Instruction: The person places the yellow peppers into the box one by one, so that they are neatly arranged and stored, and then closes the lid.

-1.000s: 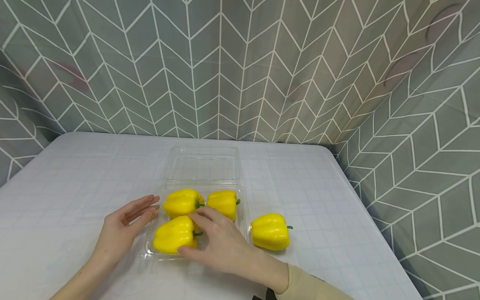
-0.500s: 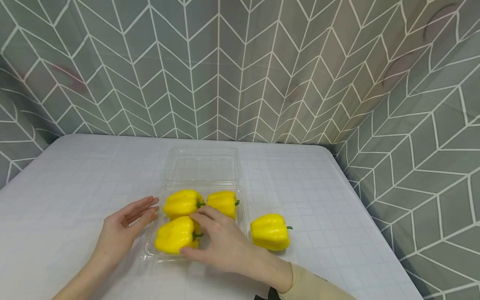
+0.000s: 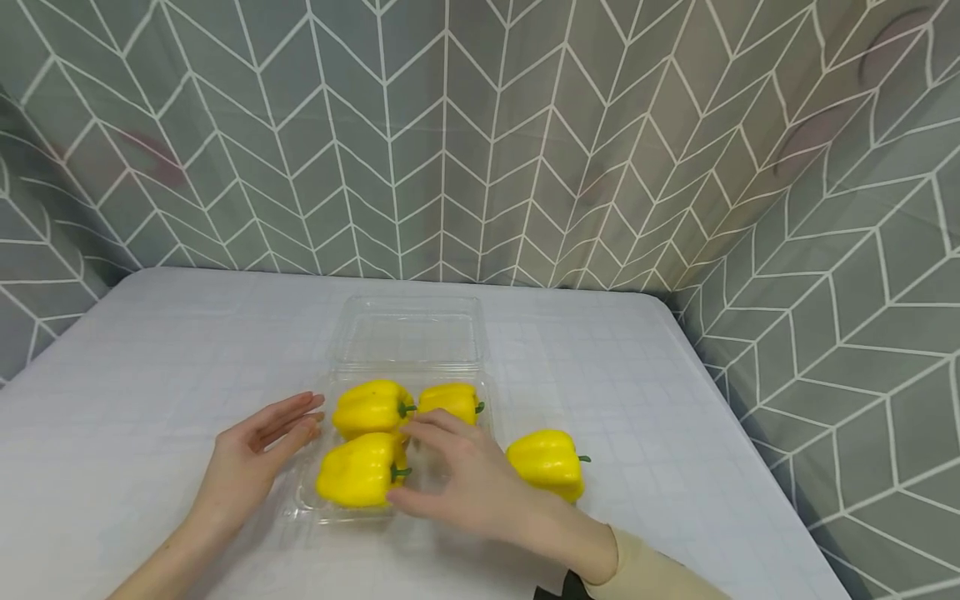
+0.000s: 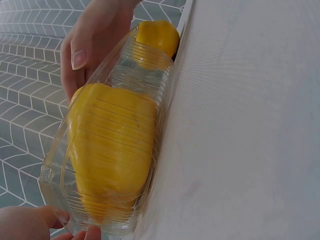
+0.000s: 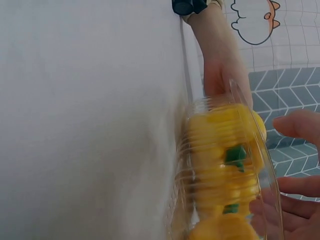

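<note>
Three yellow bell peppers lie in the base of a clear plastic clamshell box (image 3: 303, 500): a front-left pepper (image 3: 356, 471), a back-left pepper (image 3: 367, 408) and a back-right pepper (image 3: 450, 396). My right hand (image 3: 465, 475) hovers over the front right of the box, fingers spread and holding nothing, its tips just beside the front-left pepper's green stem. Relaxed, my left hand (image 3: 258, 450) has its fingertips right at the box's left rim; the left wrist view shows its thumb (image 4: 60, 216) at the box corner. Part of the back-right pepper is hidden behind the right hand.
A loose yellow bell pepper (image 3: 547, 462) lies on the white cloth to the right of the box, partly behind the right hand. The box's lid (image 3: 408, 329) is folded back flat towards the far edge. Patterned grey curtains (image 3: 480, 142) hang behind and beside the table.
My right hand has moved right, off the front-left pepper, and now overlaps the loose pepper's left side. The front-left pepper has shifted slightly right. The left hand has stayed at the rim.
</note>
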The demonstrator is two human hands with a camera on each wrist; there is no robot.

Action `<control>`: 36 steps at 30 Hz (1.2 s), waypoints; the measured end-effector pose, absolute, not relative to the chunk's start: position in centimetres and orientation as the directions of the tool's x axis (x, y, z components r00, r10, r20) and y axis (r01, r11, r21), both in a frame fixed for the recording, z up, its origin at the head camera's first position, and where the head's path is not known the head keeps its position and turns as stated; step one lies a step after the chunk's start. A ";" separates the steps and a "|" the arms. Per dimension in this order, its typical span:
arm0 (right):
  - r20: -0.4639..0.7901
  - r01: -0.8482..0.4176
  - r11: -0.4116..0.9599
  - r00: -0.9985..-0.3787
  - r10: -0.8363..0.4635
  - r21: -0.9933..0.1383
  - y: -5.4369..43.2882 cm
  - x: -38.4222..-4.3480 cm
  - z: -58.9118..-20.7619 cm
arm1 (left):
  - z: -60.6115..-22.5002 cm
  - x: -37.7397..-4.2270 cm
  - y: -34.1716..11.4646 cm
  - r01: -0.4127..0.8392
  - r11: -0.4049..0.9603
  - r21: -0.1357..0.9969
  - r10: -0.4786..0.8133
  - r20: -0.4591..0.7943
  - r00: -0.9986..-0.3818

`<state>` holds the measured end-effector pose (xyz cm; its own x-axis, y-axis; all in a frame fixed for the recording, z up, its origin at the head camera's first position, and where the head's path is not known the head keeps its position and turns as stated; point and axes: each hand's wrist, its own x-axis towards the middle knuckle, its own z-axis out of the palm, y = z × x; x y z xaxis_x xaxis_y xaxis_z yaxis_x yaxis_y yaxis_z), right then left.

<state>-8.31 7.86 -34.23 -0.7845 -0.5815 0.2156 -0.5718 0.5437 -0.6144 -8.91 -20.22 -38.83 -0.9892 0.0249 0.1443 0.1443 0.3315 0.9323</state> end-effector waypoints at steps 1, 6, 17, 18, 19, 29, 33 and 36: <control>0.212 -0.567 0.539 -0.785 -0.582 -0.622 8.1 -8.3 -34.2 | -38.8 -8.9 -20.2 0.143 0.327 0.934 0.024 0.143 -0.989; 0.243 -0.573 0.508 -0.782 -0.574 -0.643 9.0 -8.1 -34.2 | -38.8 -8.9 -20.2 0.145 0.304 0.942 0.017 0.147 -0.989; 0.330 -0.603 0.475 -0.775 -0.539 -0.641 10.9 -7.4 -34.1 | -38.9 -8.9 -20.1 0.146 0.292 0.945 0.014 0.149 -0.989; 0.336 -0.606 0.474 -0.774 -0.536 -0.639 11.1 -7.3 -34.1 | -38.9 -8.9 -20.1 0.144 0.293 0.945 0.014 0.146 -0.989; 0.345 -0.610 0.472 -0.773 -0.533 -0.636 11.3 -7.3 -34.1 | -38.9 -8.9 -20.1 0.141 0.296 0.945 0.013 0.144 -0.990; 0.410 -0.633 0.503 -0.770 -0.489 -0.588 13.3 -6.8 -34.4 | -39.0 -8.9 -20.2 0.143 0.306 0.941 0.017 0.145 -0.989; 0.402 -0.612 0.516 -0.787 -0.468 -0.599 14.2 -6.7 -34.6 | -38.9 -8.9 -20.2 0.143 0.310 0.940 0.015 0.145 -0.989; 0.401 -0.599 0.527 -0.798 -0.449 -0.603 14.9 -6.6 -34.8 | -38.9 -8.9 -20.2 0.134 0.316 0.939 0.014 0.137 -0.991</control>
<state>-6.56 14.86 -34.75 -0.7985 -0.4493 0.4007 -0.5990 0.5266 -0.6032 -8.87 -20.21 -38.86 -0.9905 0.0142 0.1365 0.1340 0.3161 0.9392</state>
